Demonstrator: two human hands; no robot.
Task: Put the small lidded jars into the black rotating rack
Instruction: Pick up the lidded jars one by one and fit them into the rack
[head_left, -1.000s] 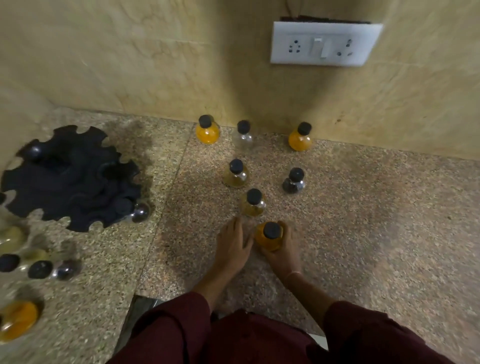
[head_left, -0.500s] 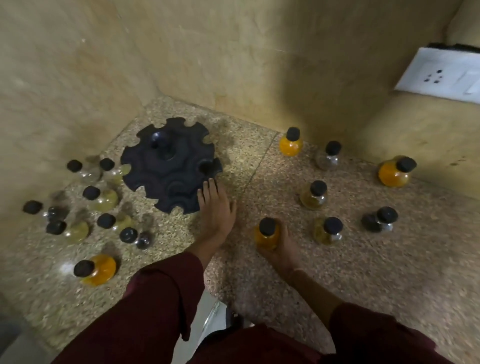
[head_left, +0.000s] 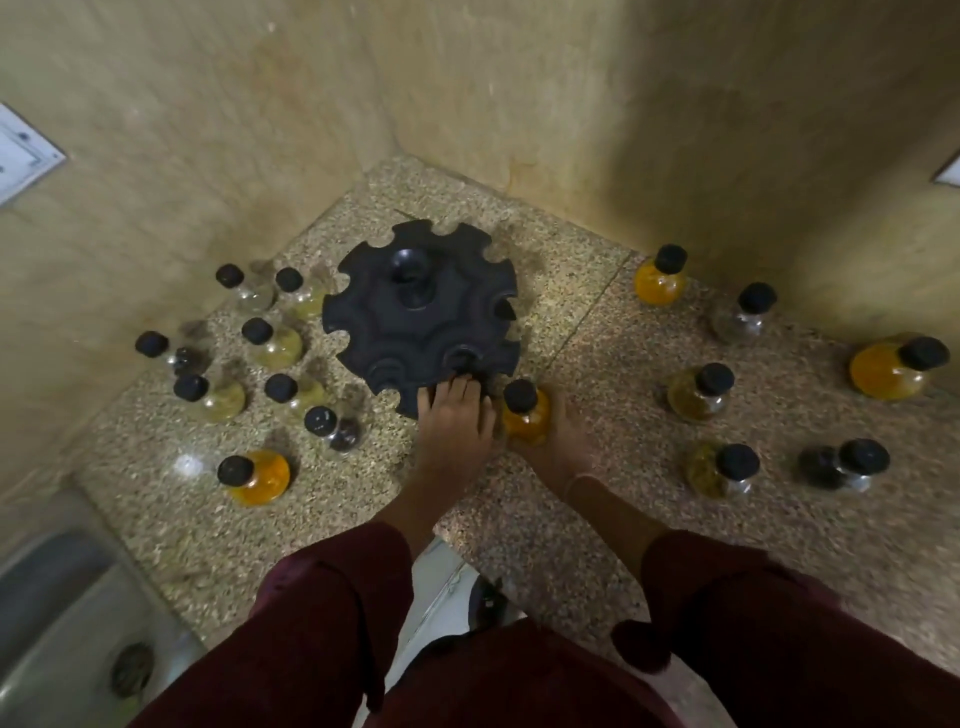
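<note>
Head view: one rack, fifteen jars, one held

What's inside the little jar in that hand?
Orange stuff shows through the glass of the jar under its black lid. The right hand wraps round its right side, so that part is hidden.

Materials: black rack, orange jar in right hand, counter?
Black notched round rack: likely matte moulded plastic, given its dull, even sheen. Small orange-filled jar in the right hand: clear glass or plastic, contents show through; black cap likely plastic. Speckled counter: polished stone, probably granite, flecked grain.
</note>
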